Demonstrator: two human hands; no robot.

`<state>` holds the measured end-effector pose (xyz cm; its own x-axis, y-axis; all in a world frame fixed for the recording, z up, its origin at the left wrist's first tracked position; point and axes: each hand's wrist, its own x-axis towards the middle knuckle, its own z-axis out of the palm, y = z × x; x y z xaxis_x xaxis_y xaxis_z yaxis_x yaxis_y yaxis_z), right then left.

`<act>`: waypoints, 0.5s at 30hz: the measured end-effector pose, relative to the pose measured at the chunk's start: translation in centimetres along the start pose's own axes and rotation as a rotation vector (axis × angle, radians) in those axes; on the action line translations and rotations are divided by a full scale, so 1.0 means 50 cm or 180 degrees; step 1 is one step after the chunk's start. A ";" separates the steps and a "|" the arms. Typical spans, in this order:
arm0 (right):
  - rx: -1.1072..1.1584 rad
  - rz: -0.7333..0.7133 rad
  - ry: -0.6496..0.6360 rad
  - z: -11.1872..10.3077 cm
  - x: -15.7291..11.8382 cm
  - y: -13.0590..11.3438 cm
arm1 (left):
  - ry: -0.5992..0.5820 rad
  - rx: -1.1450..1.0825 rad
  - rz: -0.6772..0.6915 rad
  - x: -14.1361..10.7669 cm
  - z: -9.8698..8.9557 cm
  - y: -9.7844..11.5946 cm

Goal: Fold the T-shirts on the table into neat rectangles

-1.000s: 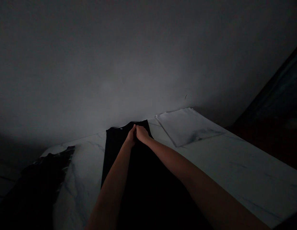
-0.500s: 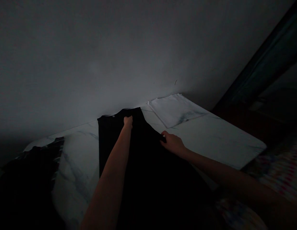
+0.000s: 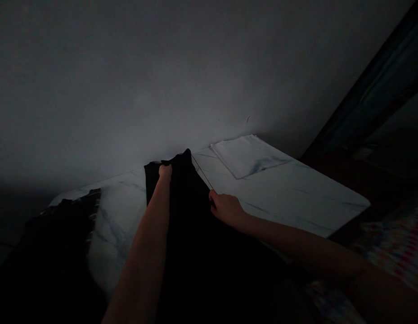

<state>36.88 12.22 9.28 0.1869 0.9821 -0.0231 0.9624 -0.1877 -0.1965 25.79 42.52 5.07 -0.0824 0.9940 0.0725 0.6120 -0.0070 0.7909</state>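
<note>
A long black garment runs from the table's wall side down toward me; its exact kind is lost in the dark. Near its far edge, my left hand is closed on the cloth. My right hand pinches the garment's right edge, nearer to me. From that hand a thin dark line, a cord or a taut edge, stretches up to the far right corner of the cloth. The fingertips of both hands are partly hidden.
The marble-patterned white table stands against a grey wall. A folded white cloth lies at its back right. Another dark garment hangs over the left side. Patterned fabric shows at lower right.
My left hand has moved left along the garment's far end, and my right hand has shifted left with the right edge. The far end looks narrower and bunched.
</note>
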 end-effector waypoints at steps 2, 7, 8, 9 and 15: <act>-0.0040 0.0133 -0.0002 0.003 0.012 0.032 | -0.0164 -0.0087 -0.0141 -0.006 -0.008 -0.019; 0.0078 0.0909 0.0225 0.000 0.029 0.149 | -0.0439 -0.0526 -0.0074 -0.024 0.041 0.020; 0.0117 0.1030 0.0244 0.003 0.028 0.165 | -0.0507 -0.0637 -0.0026 -0.027 0.058 0.039; 0.0154 0.1125 0.0236 0.007 0.024 0.176 | -0.0580 -0.0752 0.0019 -0.031 0.077 0.060; 0.0321 0.1398 0.0136 0.041 -0.015 0.177 | -0.1100 -0.1310 -0.0010 -0.058 0.167 0.155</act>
<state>44.86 9.84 5.53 0.5832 0.8078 -0.0856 0.7664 -0.5821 -0.2716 37.33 40.50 5.90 0.2224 0.9717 -0.0794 0.2475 0.0225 0.9686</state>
